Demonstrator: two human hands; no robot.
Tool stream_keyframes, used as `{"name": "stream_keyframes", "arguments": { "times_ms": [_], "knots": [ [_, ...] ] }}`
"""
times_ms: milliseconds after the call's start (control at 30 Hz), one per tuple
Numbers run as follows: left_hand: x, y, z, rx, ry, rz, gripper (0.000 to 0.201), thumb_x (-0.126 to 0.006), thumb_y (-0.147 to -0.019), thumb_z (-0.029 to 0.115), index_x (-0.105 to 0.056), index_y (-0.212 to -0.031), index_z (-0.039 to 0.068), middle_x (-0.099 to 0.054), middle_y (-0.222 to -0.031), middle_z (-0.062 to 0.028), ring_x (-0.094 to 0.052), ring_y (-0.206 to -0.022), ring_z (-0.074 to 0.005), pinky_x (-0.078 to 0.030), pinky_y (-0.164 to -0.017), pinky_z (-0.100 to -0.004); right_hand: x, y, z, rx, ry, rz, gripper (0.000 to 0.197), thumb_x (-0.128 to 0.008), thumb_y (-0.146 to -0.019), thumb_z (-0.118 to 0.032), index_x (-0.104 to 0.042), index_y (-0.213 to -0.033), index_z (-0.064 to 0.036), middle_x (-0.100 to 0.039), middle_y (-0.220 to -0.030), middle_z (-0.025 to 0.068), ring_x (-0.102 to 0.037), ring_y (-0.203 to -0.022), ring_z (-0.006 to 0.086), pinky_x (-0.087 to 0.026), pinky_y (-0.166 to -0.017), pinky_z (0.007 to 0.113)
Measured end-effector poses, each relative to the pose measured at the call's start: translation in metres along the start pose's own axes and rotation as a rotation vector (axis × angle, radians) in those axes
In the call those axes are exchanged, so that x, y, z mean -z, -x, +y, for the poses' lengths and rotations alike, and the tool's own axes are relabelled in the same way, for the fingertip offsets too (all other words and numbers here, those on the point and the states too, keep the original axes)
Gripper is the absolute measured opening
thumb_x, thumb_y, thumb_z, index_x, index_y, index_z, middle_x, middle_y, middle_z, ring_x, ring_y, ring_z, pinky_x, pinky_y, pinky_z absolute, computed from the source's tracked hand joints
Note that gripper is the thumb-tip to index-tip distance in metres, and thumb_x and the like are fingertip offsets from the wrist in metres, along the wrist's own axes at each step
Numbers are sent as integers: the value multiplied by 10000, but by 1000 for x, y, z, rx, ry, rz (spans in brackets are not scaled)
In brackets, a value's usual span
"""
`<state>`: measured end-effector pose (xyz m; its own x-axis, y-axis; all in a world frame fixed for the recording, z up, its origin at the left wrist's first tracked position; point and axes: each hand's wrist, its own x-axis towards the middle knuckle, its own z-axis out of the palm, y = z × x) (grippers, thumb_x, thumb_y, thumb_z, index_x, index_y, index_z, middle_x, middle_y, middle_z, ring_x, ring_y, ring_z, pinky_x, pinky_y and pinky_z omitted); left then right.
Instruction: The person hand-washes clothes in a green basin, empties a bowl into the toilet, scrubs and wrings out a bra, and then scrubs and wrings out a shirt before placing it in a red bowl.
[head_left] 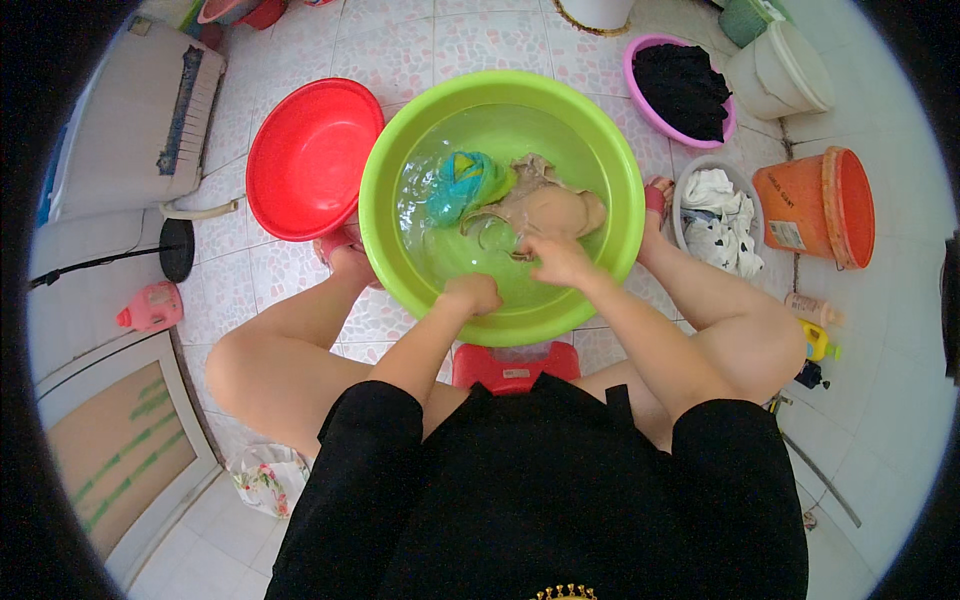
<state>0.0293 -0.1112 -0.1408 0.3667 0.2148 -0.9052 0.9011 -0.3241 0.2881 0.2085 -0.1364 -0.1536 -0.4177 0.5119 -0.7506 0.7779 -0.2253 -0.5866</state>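
A large green basin point(378, 160) of water stands between my legs. In it, a beige bra point(560, 208) with moulded cups floats toward the right, partly above the surface. My right hand point(556, 262) is closed on the bra's near edge, at a strap. My left hand point(473, 294) is curled closed just inside the near rim, low over the water. Its fingertips are turned away, so whatever it may hold is hidden. A bunched blue and yellow-green cloth point(468, 186) lies in the water left of the bra, apart from both hands.
A red basin point(312, 160) stands at the left. On the right are a pink basin point(632, 75) with black clothes, a grey basin point(684, 195) with white clothes, an orange bucket point(795, 205) and a white bucket point(770, 75). A red stool point(515, 372) is under me.
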Motion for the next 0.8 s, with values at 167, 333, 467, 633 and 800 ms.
{"name": "stream_keyframes", "arguments": {
  "times_ms": [167, 333, 467, 633, 800],
  "knots": [
    [-25, 33, 17, -239, -121, 62, 715, -580, -676, 497, -377, -1246, 116, -449, -1225, -158, -470, -1087, -292, -350, -926, -392, 3, 9, 10, -65, 528, 358, 773, -685, -616, -303, -325, -1282, -145, -224, -1372, 120, -164, -1278, 274, -81, -992, 583],
    [-70, 10, 18, -355, -435, 239, 786, -613, -675, 460, -291, -1296, 101, -438, -1221, -160, -493, -1048, -302, -364, -915, -417, -1, -6, 12, -228, 532, 223, 898, -689, -613, -307, -198, -1339, -113, -134, -1404, 121, -84, -1304, 268, 10, -1002, 576],
    [-65, 16, 22, -409, -265, 278, 715, -655, -647, 275, -335, -1259, 90, -490, -1142, -141, -528, -993, -285, -434, -815, -393, -14, -18, 34, -254, 558, 396, 806, -660, -643, -241, -242, -1314, -86, -177, -1384, 133, -116, -1295, 280, -47, -1016, 540],
    [-57, 20, 20, -437, -287, 267, 666, -651, -635, 202, -372, -1225, 72, -528, -1073, -123, -560, -929, -275, -456, -759, -374, 5, -24, 40, -211, 624, 657, 519, -532, -745, -113, -355, -1232, -117, -354, -1216, 112, -324, -1136, 264, -252, -916, 492],
    [-36, 20, 19, -368, -227, 143, 767, -677, -604, 196, -331, -1286, 140, -445, -1240, -96, -534, -993, -304, -458, -801, -401, 23, -29, 43, -248, 705, 871, 459, -538, -735, -107, -407, -1174, -121, -417, -1069, 86, -396, -1013, 243, -327, -820, 423]
  ]
}}
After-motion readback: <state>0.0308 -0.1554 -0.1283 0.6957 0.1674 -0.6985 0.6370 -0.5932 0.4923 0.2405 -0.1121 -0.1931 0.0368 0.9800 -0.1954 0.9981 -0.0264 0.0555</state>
